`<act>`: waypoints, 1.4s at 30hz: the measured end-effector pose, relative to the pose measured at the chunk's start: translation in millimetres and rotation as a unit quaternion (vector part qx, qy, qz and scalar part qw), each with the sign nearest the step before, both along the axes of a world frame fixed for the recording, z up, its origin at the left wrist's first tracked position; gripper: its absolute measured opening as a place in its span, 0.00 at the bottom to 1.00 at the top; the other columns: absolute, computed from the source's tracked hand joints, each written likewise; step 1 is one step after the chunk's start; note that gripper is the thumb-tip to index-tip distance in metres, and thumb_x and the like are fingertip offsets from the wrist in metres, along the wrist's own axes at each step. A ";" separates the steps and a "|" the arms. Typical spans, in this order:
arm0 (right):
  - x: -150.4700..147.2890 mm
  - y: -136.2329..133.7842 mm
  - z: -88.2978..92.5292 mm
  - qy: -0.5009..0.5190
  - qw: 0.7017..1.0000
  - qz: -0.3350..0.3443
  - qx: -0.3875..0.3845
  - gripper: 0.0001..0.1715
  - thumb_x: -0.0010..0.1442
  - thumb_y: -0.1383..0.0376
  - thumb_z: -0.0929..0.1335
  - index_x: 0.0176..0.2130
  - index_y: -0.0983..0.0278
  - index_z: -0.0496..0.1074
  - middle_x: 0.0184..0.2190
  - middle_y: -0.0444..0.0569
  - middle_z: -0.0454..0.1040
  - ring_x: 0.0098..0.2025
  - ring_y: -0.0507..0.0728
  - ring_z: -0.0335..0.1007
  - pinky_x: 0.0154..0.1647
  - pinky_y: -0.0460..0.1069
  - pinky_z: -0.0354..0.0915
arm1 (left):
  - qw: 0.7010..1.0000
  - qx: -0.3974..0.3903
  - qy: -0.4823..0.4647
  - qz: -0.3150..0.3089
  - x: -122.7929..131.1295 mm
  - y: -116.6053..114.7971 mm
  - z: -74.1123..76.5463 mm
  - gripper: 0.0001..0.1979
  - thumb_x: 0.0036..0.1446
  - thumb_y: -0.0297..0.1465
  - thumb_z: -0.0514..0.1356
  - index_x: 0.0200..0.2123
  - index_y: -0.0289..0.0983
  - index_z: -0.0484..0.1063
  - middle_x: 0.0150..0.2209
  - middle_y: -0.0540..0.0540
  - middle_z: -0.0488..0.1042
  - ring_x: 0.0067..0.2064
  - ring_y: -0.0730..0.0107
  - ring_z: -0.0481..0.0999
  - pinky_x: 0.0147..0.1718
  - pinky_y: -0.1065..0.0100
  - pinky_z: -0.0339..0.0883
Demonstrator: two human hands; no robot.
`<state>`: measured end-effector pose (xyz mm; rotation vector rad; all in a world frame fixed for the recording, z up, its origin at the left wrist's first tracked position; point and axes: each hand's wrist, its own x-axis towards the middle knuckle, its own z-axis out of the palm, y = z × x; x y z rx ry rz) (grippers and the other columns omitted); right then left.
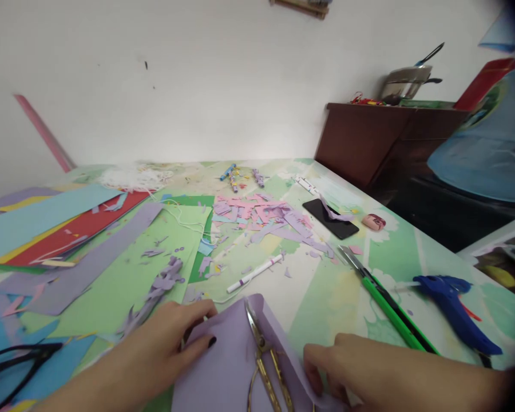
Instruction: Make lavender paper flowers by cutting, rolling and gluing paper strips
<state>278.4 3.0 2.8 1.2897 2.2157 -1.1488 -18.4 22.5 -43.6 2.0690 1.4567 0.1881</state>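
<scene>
A lilac paper sheet (227, 366) lies at the near edge of the table (326, 292), with gold scissors (264, 360) resting on it, blades pointing away from me. My left hand (163, 349) pinches the sheet's left edge, thumb on top and fingers curled. My right hand (360, 369) rests at the sheet's right edge, fingers bent and tips touching the paper beside the scissors' handles.
Coloured paper sheets (68, 229) cover the left. Pink and lilac scraps (261, 214) lie in the middle, with a white marker (254, 273). At right are a phone (330, 218), green scissors (386, 306) and a blue glue gun (455, 312). A dark cabinet (381, 140) stands beyond.
</scene>
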 end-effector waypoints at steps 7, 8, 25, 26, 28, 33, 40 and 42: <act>2.2 11.9 1.5 -0.035 0.998 -0.059 -0.005 0.15 0.45 0.74 0.64 0.35 0.61 0.71 0.32 0.48 0.74 0.30 0.55 0.70 0.25 0.45 0.57 | 0.994 0.084 0.005 0.063 -7.2 6.9 -1.1 0.11 0.58 0.37 0.50 0.35 0.42 0.71 0.30 0.49 0.74 0.28 0.68 0.71 0.29 0.68 0.62; 3.0 16.8 1.2 -0.035 0.997 -0.070 0.007 0.12 0.48 0.72 0.65 0.34 0.61 0.71 0.31 0.48 0.74 0.29 0.54 0.70 0.26 0.46 0.58 | 0.990 0.120 0.005 0.080 -12.2 9.7 -0.3 0.12 0.58 0.37 0.50 0.37 0.42 0.71 0.31 0.48 0.74 0.28 0.68 0.71 0.29 0.68 0.62; -76.9 100.0 -45.4 0.003 0.915 0.115 0.388 0.12 0.57 0.75 0.63 0.39 0.62 0.70 0.35 0.49 0.68 0.30 0.52 0.65 0.27 0.46 0.47 | 0.947 0.125 0.179 0.237 -181.3 17.0 42.4 0.17 0.50 0.28 0.49 0.42 0.37 0.72 0.48 0.46 0.75 0.47 0.61 0.72 0.45 0.68 0.63; -77.8 101.6 -48.3 0.005 0.912 0.121 0.391 0.12 0.57 0.75 0.62 0.37 0.62 0.70 0.35 0.49 0.67 0.29 0.52 0.65 0.27 0.46 0.46 | 0.946 0.106 0.176 0.252 -188.6 9.6 44.0 0.15 0.51 0.32 0.51 0.40 0.37 0.72 0.45 0.46 0.76 0.45 0.61 0.73 0.43 0.69 0.63; -78.6 103.9 -51.2 0.011 0.908 0.128 0.399 0.12 0.56 0.76 0.62 0.35 0.63 0.70 0.34 0.48 0.67 0.28 0.51 0.64 0.27 0.46 0.46 | 0.952 0.061 0.165 0.251 -196.6 -6.0 46.8 0.15 0.49 0.38 0.56 0.37 0.38 0.73 0.40 0.48 0.77 0.43 0.62 0.73 0.41 0.71 0.63; -79.2 108.0 -49.5 0.027 0.900 0.117 0.419 0.12 0.57 0.75 0.61 0.31 0.64 0.70 0.32 0.48 0.66 0.29 0.51 0.64 0.27 0.47 0.48 | 0.978 -0.051 0.108 0.174 -186.3 -39.1 48.4 0.09 0.46 0.33 0.58 0.34 0.38 0.70 0.37 0.53 0.74 0.38 0.68 0.70 0.35 0.76 0.60; -74.9 112.1 -44.2 0.018 0.892 0.075 0.445 0.12 0.58 0.73 0.60 0.32 0.64 0.71 0.34 0.50 0.68 0.30 0.53 0.66 0.28 0.47 0.52 | 0.978 -0.012 0.062 0.198 -179.9 -49.8 52.7 0.04 0.47 0.32 0.56 0.26 0.38 0.63 0.24 0.56 0.64 0.29 0.73 0.60 0.30 0.76 0.55; -70.9 112.6 -35.3 0.046 0.881 0.057 0.467 0.13 0.60 0.72 0.59 0.32 0.64 0.71 0.36 0.51 0.69 0.32 0.55 0.67 0.29 0.48 0.54 | 0.972 0.020 0.052 0.227 -187.1 -49.3 55.6 0.07 0.48 0.34 0.57 0.27 0.37 0.64 0.24 0.56 0.62 0.28 0.75 0.60 0.29 0.76 0.55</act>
